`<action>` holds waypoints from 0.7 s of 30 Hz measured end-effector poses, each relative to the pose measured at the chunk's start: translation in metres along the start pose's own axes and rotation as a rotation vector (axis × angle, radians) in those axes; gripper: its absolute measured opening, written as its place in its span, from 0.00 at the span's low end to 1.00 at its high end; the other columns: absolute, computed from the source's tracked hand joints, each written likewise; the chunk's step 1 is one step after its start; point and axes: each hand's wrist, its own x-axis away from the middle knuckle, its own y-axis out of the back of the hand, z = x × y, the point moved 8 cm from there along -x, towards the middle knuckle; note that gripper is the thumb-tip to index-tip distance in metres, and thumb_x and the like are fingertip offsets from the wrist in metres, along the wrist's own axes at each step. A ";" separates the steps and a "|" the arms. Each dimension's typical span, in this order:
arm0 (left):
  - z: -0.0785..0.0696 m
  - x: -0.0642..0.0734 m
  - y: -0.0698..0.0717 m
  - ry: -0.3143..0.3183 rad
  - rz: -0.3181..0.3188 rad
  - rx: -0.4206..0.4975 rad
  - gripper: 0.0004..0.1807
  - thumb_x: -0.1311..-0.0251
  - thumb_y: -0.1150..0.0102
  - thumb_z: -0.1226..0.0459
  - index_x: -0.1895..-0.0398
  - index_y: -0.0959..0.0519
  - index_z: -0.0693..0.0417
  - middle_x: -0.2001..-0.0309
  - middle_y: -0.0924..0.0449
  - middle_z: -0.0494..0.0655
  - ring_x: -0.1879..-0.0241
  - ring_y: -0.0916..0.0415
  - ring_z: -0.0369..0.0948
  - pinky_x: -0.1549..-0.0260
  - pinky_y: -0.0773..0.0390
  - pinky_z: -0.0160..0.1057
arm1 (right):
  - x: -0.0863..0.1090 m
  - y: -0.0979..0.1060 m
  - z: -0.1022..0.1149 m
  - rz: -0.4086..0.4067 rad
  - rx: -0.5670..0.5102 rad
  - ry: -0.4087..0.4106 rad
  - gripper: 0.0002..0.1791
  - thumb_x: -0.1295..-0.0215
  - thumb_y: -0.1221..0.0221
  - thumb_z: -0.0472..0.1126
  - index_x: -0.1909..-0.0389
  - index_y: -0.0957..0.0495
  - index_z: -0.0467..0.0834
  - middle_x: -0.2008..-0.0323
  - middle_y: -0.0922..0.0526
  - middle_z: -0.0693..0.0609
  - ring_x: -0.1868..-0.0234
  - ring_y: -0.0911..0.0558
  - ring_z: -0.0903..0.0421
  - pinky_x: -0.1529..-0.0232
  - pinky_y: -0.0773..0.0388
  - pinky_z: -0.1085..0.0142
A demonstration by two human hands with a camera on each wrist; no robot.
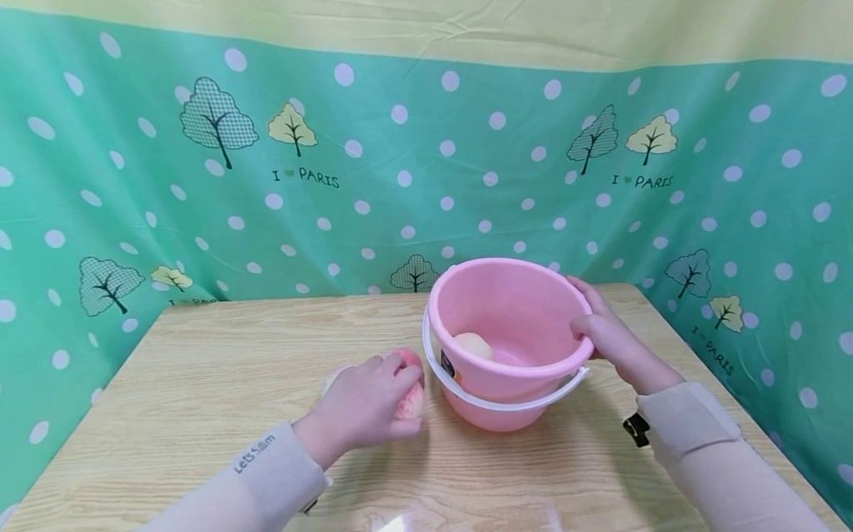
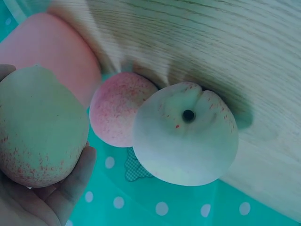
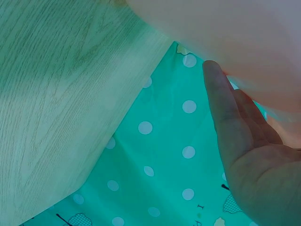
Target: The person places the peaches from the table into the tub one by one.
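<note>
My left hand [image 1: 365, 400] grips a peach [image 2: 40, 127], pale with red speckles, just left of a pink bucket [image 1: 492, 382]. The bucket has a white handle hanging across its front, and a pale round fruit [image 1: 473, 345] lies inside. Two more peaches rest on the table beside the held one in the left wrist view: a pink speckled peach [image 2: 117, 110] and a whitish peach [image 2: 188, 146] with a dark hole. In the head view my left hand covers most of them. My right hand [image 1: 613, 339] holds the bucket's right rim, thumb over the edge.
The wood-grain table [image 1: 203, 384] stands against a green curtain [image 1: 406, 201] with white dots and printed trees. Its right edge lies a little beyond the right hand. Light reflects off the tabletop near the front.
</note>
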 end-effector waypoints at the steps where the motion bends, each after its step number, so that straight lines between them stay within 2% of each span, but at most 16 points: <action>1: 0.000 0.000 0.001 0.000 0.002 0.002 0.24 0.49 0.38 0.43 0.54 0.24 0.47 0.50 0.24 0.46 0.66 0.23 0.43 0.79 0.22 0.40 | 0.000 0.000 0.000 -0.001 0.001 -0.001 0.48 0.40 0.55 0.31 0.20 0.66 0.49 0.25 0.52 0.33 0.41 0.29 0.35 0.62 0.20 0.62; 11: 0.000 -0.001 0.013 -0.022 -0.046 0.012 0.24 0.51 0.37 0.46 0.53 0.23 0.47 0.54 0.22 0.46 0.68 0.24 0.42 0.79 0.25 0.36 | -0.001 0.002 -0.002 -0.012 0.010 -0.015 0.49 0.41 0.55 0.30 0.21 0.66 0.49 0.25 0.52 0.34 0.40 0.29 0.34 0.62 0.20 0.62; 21: -0.003 -0.006 0.023 -0.041 -0.049 -0.002 0.24 0.51 0.37 0.46 0.53 0.21 0.48 0.57 0.21 0.47 0.67 0.24 0.43 0.80 0.25 0.37 | 0.000 0.001 -0.002 -0.010 0.009 -0.011 0.49 0.41 0.55 0.30 0.20 0.66 0.49 0.25 0.51 0.33 0.44 0.27 0.35 0.64 0.20 0.62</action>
